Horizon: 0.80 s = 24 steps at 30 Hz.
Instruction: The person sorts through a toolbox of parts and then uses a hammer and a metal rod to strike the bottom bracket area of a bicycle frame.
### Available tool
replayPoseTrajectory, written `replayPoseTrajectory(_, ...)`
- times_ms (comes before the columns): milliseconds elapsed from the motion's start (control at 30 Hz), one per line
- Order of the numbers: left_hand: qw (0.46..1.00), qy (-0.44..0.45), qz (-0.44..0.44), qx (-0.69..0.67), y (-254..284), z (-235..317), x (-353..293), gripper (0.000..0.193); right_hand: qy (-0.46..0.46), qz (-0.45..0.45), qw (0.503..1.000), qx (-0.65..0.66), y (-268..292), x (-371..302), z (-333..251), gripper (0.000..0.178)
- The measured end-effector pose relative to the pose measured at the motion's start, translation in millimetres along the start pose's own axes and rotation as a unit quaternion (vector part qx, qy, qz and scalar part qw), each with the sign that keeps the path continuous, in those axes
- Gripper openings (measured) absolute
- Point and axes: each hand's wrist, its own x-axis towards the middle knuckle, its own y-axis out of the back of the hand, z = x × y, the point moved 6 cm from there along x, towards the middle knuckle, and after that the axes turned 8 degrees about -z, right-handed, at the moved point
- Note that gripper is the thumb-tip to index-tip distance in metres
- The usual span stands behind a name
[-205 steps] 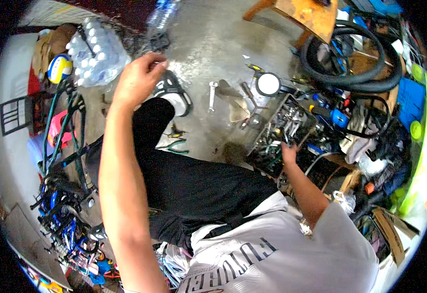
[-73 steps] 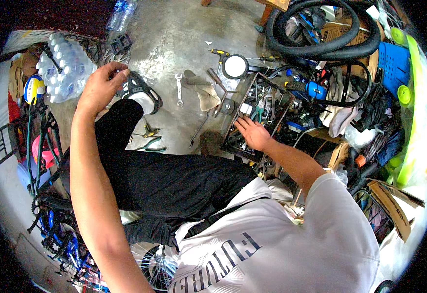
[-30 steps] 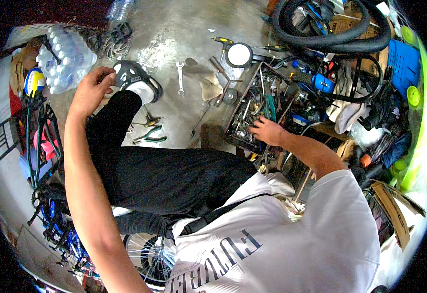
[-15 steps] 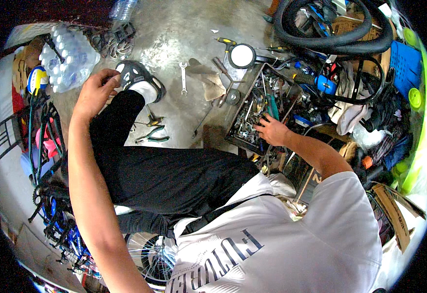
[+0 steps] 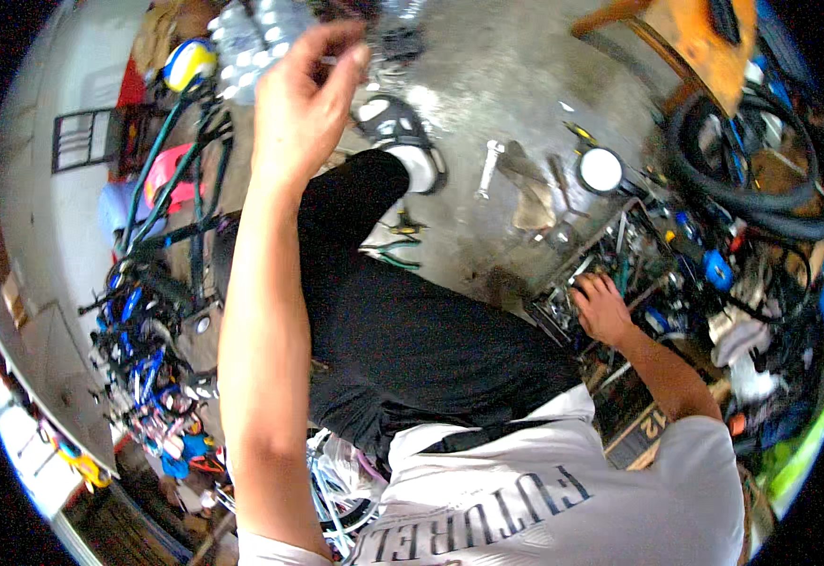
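My left hand [image 5: 306,106] is raised above the bent knee, thumb and fingers drawn together. Whatever may be between the fingertips is too small and blurred to name. Down at the right, my right hand [image 5: 602,309] reaches into a dark tray [image 5: 548,324] crowded with small metal parts and tools. Its fingers are apart, with the tips among the parts; nothing is plainly gripped. A teal-handled tool [image 5: 622,274] lies in the tray just beyond those fingers.
On the concrete floor lie a wrench [image 5: 489,170], green-handled pliers [image 5: 395,257] and a round white-faced object [image 5: 601,171]. Bicycle tires [image 5: 685,151] are heaped at the right. Left of me stand a teal bicycle frame [image 5: 159,151], a ball [image 5: 189,65] and bottled water [image 5: 242,57].
The view has swung left, so the scene sits farther right. My left hand has risen away from the shoe. My right hand stays in the tray.
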Motion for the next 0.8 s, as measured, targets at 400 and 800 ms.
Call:
replayPoseTrajectory(400,0.867,0.336,0.287,-0.229,100,-169,-301,0.028,-0.182,0.027,0.982,0.051,23,56,11,0.042)
replayPoseTrajectory(800,0.712,0.692,0.041,-0.117,-157,-376,-484,0.049,-0.236,0.011,0.968,0.081,24,108,28,0.049)
